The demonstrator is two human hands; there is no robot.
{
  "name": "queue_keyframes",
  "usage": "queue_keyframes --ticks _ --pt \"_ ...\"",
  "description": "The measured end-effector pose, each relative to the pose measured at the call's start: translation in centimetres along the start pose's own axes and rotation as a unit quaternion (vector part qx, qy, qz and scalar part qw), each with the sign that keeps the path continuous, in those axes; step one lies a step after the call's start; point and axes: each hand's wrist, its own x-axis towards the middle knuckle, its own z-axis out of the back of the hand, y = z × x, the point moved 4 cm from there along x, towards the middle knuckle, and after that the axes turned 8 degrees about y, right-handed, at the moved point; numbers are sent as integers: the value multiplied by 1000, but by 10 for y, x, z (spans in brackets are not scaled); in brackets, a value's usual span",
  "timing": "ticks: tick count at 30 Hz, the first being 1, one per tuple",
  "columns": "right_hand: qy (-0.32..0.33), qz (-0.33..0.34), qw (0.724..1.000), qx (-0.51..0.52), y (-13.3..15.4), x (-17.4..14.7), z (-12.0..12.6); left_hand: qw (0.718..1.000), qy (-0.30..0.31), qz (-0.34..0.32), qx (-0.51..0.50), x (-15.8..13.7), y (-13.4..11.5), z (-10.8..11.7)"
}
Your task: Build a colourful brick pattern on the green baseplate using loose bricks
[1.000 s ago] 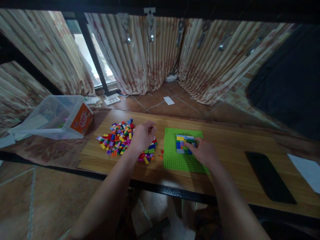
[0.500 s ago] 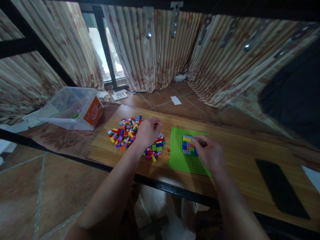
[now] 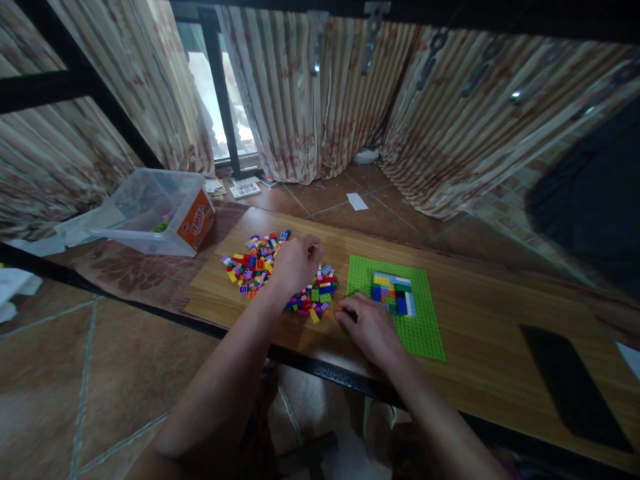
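Note:
My left hand [image 3: 299, 263] is over the right part of a pile of colourful building bricks [image 3: 249, 261], its fingers curled into a pinch. Whatever is between those fingertips is hidden. My right hand [image 3: 369, 325] reaches across the lower left edge of the green baseplate [image 3: 425, 333], with thumb and forefinger closed around a small orange building brick [image 3: 339, 309] on the table. A flat block of bricks [image 3: 401, 283] in blue, yellow, white, red and other colours stands on the baseplate, just beyond my right hand, which hides its lower left corner.
A clear plastic box [image 3: 145, 237] with an orange label and a few bricks inside stands at the left. A dark flat slab, perhaps a phone [image 3: 575, 387], lies on the wooden table [image 3: 480, 327] at the right. Curtains [image 3: 280, 100] hang behind. A black bar [image 3: 320, 367] runs along the near edge.
My right hand has moved left and nearer, from the brick block to the loose bricks beside the baseplate, uncovering the block's right side. My left hand stays over the pile. The view has shifted slightly.

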Motion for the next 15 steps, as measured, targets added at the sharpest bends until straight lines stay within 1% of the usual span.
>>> queue_keyframes --ticks 3,6,10,12,15 --pt "1 22 999 26 8 5 -4 1000 5 -3 7 -1 0 0" --pt "-22 38 998 50 12 9 -3 1000 12 1 15 -2 -2 0" --pt "-59 25 997 51 7 9 3 999 18 6 30 -4 -3 1" --pt "-61 22 997 46 6 8 4 999 18 3 35 -4 -4 2" --pt "-40 47 997 50 12 6 -2 999 17 4 34 -6 -5 3"
